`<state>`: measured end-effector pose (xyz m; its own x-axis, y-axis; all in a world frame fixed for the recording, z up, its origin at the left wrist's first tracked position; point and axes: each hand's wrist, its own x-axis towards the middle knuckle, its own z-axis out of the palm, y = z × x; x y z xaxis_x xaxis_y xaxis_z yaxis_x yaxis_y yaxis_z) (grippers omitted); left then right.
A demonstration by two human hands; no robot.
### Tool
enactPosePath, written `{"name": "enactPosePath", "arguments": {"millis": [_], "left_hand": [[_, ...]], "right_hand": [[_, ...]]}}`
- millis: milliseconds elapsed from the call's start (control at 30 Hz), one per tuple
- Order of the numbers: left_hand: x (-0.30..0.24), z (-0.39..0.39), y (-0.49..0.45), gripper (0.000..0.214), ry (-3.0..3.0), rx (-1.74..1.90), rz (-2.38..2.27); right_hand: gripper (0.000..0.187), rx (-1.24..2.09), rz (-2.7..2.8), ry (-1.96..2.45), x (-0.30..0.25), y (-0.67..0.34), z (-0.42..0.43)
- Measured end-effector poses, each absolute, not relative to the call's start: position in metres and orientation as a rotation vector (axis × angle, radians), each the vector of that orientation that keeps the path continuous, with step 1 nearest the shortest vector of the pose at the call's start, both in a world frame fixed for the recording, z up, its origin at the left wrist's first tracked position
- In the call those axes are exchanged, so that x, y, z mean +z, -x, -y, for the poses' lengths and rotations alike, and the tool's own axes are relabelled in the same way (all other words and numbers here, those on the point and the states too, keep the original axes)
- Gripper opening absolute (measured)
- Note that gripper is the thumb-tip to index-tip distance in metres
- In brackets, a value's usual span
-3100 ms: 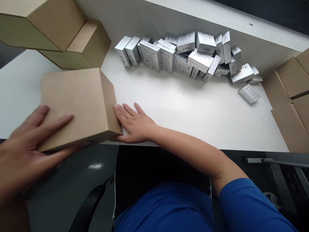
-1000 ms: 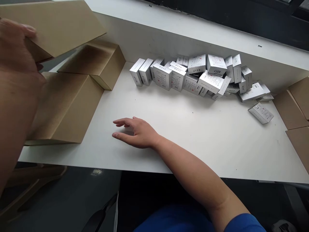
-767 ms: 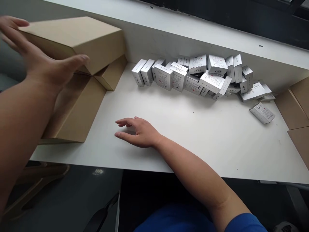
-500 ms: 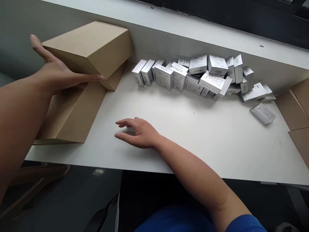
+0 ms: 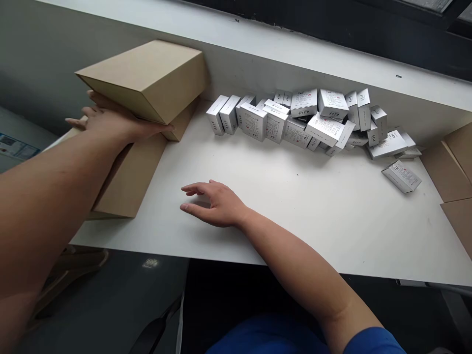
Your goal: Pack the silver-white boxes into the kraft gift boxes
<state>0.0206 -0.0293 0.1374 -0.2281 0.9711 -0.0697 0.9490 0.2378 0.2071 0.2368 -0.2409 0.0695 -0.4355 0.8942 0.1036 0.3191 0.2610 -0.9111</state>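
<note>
Here the left hand (image 5: 110, 123), fingers spread flat, is propping the tilted brown box (image 5: 147, 78) atop the lower cartons (image 5: 140, 172) at the table's (image 5: 295, 211) left rear; unclamped, it seems to be risking a slide toward the white boxes (image 5: 313, 123). The right hand (image 5: 216, 204) is resting loose and empty

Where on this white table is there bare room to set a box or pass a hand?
Free: mid table, between right hand, small white boxes and near edge; front right, this side of the lone small box, beside the flat cardboard. Crowded: the back, and the left end where the left hand touches brown cartons.
</note>
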Motion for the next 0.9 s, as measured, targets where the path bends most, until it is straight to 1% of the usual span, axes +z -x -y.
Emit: {"name": "enactPosePath", "arguments": {"millis": [167,267,467,600,667,767,900], "left_hand": [[0.147,0.05,-0.029,0.17,-1.763,0.346,-2.39],[0.148,0.056,-0.031,0.161,-1.772,0.423,-2.386],[0.154,0.063,-0.037,0.148,-1.757,0.48,-2.4],[0.163,0.071,-0.052,0.135,-1.816,0.511,-2.409],[0.168,0.075,-0.061,0.134,-1.812,0.51,-2.441],[0.172,0.079,-0.073,0.13,-1.853,0.569,-2.422],[0.174,0.083,-0.079,0.132,-1.932,0.62,-2.375]], "right_hand": [[0.035,1.162,1.908,1.106,0.072,-0.237,0.242],[0.034,1.149,1.916,1.096,0.071,-0.236,0.242],[0.034,1.142,1.907,1.095,0.07,-0.236,0.242],[0.033,1.145,1.922,1.11,0.071,-0.236,0.243],[0.031,1.139,1.937,1.118,0.071,-0.236,0.243],[0.034,1.124,1.947,1.116,0.07,-0.235,0.242],[0.034,1.111,1.947,1.111,0.07,-0.234,0.242]]}}
